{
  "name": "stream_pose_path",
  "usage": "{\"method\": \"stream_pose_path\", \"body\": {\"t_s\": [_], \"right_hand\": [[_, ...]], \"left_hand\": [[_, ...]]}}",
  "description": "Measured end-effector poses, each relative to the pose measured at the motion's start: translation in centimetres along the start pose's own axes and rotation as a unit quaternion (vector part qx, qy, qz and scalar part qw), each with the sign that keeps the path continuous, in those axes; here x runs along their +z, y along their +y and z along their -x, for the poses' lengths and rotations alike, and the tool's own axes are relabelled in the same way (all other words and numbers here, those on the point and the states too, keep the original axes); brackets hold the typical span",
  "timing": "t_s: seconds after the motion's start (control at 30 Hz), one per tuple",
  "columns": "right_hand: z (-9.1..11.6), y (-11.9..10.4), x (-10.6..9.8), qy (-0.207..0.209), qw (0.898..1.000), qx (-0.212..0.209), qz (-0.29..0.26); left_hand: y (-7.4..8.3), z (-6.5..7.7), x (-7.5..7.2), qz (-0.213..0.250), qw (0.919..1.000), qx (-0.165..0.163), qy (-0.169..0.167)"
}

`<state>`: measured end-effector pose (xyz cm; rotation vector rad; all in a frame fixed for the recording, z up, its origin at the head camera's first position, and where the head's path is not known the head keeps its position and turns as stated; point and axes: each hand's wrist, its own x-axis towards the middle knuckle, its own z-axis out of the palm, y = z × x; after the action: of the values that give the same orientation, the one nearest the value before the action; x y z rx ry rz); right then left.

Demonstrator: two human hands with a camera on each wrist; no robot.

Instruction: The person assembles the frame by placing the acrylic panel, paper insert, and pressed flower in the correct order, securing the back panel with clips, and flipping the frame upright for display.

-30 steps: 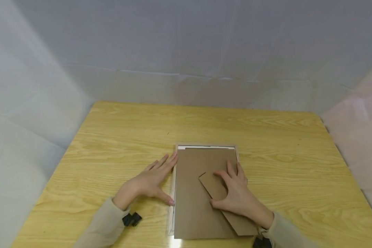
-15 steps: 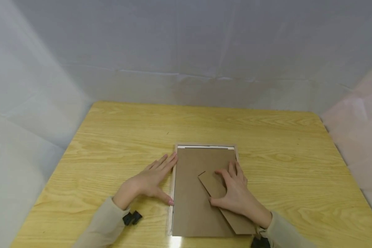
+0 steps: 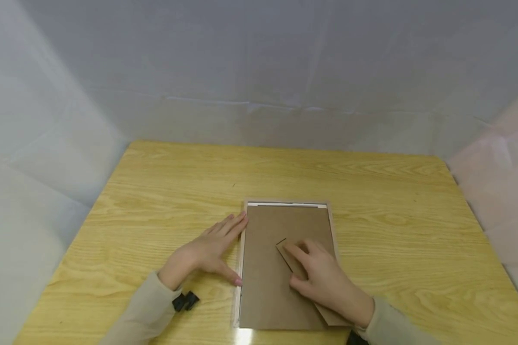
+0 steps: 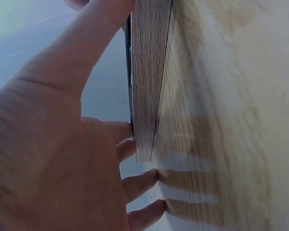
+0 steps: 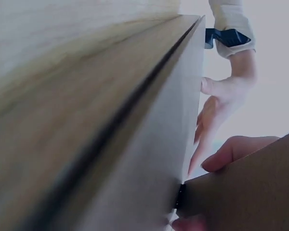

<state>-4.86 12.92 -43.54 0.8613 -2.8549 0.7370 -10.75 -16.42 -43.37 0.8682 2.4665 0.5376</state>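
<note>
Pinching the stand between bent fingers and thumb of the right hand, above the board. Resting the left hand at the left side of the frame, with fingers spread and fairly straight, touching its edge. Handling the frame midway between the left and right edges of the desk, well short of its far corners. Showing a white strip beyond the board and, in the right wrist view, a dark gap between board and frame.

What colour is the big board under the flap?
The board is plain brown; the head view shows it best.
</note>
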Motion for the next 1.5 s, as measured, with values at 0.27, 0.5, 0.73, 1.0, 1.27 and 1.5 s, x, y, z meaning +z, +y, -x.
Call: {"method": "stream_pose_path", "body": {"t_s": [0.27, 0.5, 0.73, 1.0, 1.27, 1.5], "right_hand": [[-0.3, -0.3, 0.0, 0.005, 1.000, -0.019, 0.018], [-0.4, -0.6, 0.0, -0.005, 1.000, -0.005, 0.016], [-0.4, -0.8, 0.1, -0.032, 0.999, 0.035, 0.008], [-0.6, -0.9, 0.2, -0.057, 0.996, 0.070, -0.003], [-0.8, -1.0, 0.0, -0.057, 0.996, 0.066, -0.004], [-0.7, -0.9, -0.1, -0.065, 0.995, 0.071, -0.008]], "left_hand": [[-0.2, -0.1, -0.1, 0.018, 0.9996, -0.019, -0.008], [0.2, -0.2, -0.4, 0.012, 0.9998, -0.015, -0.010], [0.9, -0.2, -0.8, -0.005, 0.9996, -0.026, -0.006], [0.9, -0.2, -0.8, -0.014, 0.9991, -0.037, -0.013], [0.9, -0.2, -0.8, 0.004, 0.9989, -0.043, -0.020], [0.9, -0.1, -0.7, 0.006, 0.9990, -0.041, -0.020]]}}
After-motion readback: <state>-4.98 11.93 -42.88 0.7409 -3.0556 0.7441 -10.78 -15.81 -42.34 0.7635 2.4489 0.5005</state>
